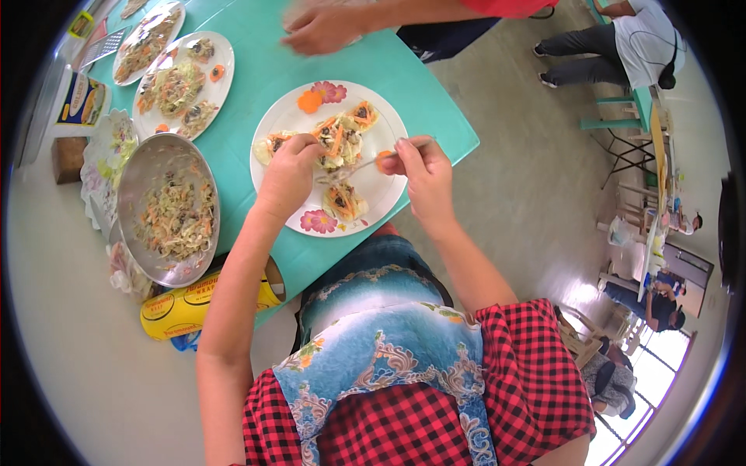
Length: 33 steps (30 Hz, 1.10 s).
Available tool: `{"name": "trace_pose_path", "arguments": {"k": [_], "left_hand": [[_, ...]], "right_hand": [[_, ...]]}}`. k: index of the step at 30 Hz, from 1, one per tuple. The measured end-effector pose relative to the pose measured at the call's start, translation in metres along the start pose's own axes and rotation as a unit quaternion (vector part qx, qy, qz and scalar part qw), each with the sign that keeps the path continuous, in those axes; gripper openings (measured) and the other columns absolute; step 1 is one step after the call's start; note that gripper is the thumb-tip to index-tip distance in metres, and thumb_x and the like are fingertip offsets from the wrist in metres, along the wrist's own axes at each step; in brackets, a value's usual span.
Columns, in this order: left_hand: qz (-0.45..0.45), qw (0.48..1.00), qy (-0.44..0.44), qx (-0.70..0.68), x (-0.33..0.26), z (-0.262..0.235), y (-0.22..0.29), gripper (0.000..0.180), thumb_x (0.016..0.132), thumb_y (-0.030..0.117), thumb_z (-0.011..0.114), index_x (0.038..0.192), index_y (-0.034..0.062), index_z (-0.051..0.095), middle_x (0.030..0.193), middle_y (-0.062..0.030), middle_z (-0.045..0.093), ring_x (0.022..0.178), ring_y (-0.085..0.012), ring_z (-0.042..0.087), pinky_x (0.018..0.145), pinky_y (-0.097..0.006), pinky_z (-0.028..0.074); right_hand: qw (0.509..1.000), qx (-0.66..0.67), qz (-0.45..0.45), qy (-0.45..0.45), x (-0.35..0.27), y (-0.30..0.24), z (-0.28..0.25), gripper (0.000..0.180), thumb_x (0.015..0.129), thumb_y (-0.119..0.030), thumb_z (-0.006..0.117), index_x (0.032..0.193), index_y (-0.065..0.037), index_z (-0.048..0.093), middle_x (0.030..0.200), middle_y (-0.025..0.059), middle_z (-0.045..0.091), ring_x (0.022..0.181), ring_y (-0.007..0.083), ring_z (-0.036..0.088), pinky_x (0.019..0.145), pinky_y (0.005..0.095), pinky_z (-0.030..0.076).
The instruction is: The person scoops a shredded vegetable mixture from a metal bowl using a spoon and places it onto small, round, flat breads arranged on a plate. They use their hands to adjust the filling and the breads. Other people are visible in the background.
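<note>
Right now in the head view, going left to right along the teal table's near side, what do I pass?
Yellow roll → metal bowl of salad → left hand → flowered white plate → right hand, pinching a thin utensil over the plate.

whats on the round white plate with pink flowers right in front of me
On the round white flower-printed plate lie several small vegetable-topped food pieces, carrot slices and a metal utensil held by the right hand. The left hand covers part of one piece.
</note>
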<state>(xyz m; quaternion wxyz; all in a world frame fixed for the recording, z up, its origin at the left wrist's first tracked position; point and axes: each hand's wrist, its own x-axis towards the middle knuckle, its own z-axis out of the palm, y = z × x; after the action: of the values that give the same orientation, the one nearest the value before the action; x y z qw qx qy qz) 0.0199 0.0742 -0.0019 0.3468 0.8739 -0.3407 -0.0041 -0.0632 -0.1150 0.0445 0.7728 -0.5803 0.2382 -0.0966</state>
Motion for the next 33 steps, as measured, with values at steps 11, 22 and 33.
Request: {"name": "trace_pose_path", "arguments": {"k": [11, 22, 33], "left_hand": [[-0.121, 0.981, 0.146, -0.045, -0.007, 0.013, 0.021, 0.018, 0.072, -0.006, 0.054, 0.086, 0.0026, 0.062, 0.094, -0.0149, 0.058, 0.088, -0.032, 0.058, 0.076, -0.038, 0.048], [-0.219, 0.929, 0.296, -0.035, -0.015, 0.047, 0.041, 0.02, 0.068, -0.003, 0.054, 0.087, -0.0004, 0.056, 0.093, -0.0163, 0.053, 0.086, -0.0335, 0.055, 0.074, -0.042, 0.045], [-0.293, 0.896, 0.331, -0.048, -0.009, 0.054, 0.06, 0.026, 0.071, -0.001, 0.055, 0.097, 0.0007, 0.057, 0.094, -0.0176, 0.055, 0.088, -0.0359, 0.054, 0.075, -0.044, 0.044]], "right_hand": [[0.985, 0.094, -0.14, -0.024, 0.015, -0.07, -0.019, 0.017, 0.09, -0.014, 0.043, 0.097, 0.0, 0.05, 0.078, 0.0093, 0.058, 0.065, 0.0218, 0.062, 0.067, 0.0352, 0.052], [0.861, -0.142, -0.212, -0.439, 0.026, -0.069, 0.171, 0.03, 0.097, -0.022, 0.038, 0.103, 0.002, 0.055, 0.093, 0.0115, 0.061, 0.078, 0.0216, 0.063, 0.074, 0.0324, 0.05], [0.672, -0.327, -0.47, -0.47, 0.044, 0.022, 0.276, 0.02, 0.088, -0.019, 0.051, 0.089, -0.002, 0.06, 0.081, 0.0154, 0.063, 0.077, 0.0327, 0.06, 0.069, 0.0385, 0.047]]}}
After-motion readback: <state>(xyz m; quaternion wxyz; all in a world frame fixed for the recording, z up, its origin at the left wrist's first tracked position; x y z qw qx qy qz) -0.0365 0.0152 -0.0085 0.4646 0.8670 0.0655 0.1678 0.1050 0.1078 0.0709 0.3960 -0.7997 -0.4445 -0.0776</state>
